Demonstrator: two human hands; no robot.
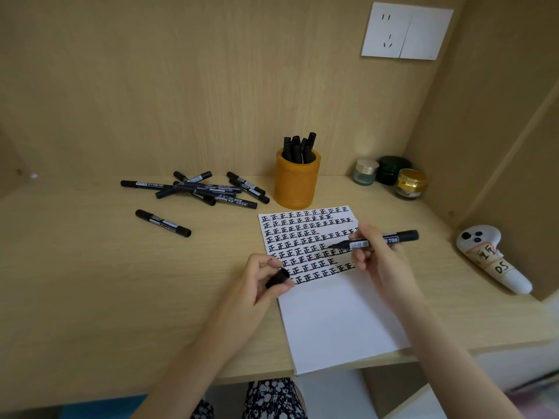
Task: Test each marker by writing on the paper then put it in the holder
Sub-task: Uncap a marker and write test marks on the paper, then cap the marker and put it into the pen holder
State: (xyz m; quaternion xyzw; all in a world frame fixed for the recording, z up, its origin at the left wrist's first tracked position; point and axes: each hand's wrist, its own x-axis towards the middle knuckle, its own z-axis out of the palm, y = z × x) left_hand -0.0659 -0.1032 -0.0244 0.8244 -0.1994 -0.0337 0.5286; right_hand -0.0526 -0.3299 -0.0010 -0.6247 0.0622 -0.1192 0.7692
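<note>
— What are the fingers doing?

— The right hand (373, 257) is pinching a black marker pen with a white label (381, 239) between thumb and fingertips, around the middle of the barrel. The marker is lying almost level, with its bare tip pointing left over the written rows. I cannot tell whether the tip is touching the sheet.

— And the other hand?

— The left hand (261, 281) is curling round a small black cap (277, 279), gripping it between thumb and forefinger just at the paper's left edge.

— Where is the paper sitting?

— The white sheet of paper (332, 316) is lying right of the middle of the pale wooden desk (106, 282), its near end reaching the front edge. Rows of bold black characters are filling its upper half.

— The holder?

— The round orange-brown pen holder (296, 184) is standing toward the back edge, just beyond the paper's far end. A cluster of black markers (298, 148) is sticking upright out of it.

— Any more markers?

— A loose heap of capped black markers (208, 189) is lying left of the holder near the back edge, and one single black marker (162, 223) is lying apart, nearer the front than the heap.

— Anything else?

— Three small jars are sitting in the back right corner: a clear glass one (365, 173), a dark green one (393, 170) and a gold-lidded one (410, 183). A white handheld controller (491, 258) is resting along the right edge, and a white wall socket (406, 31) is showing high on the back panel.
</note>
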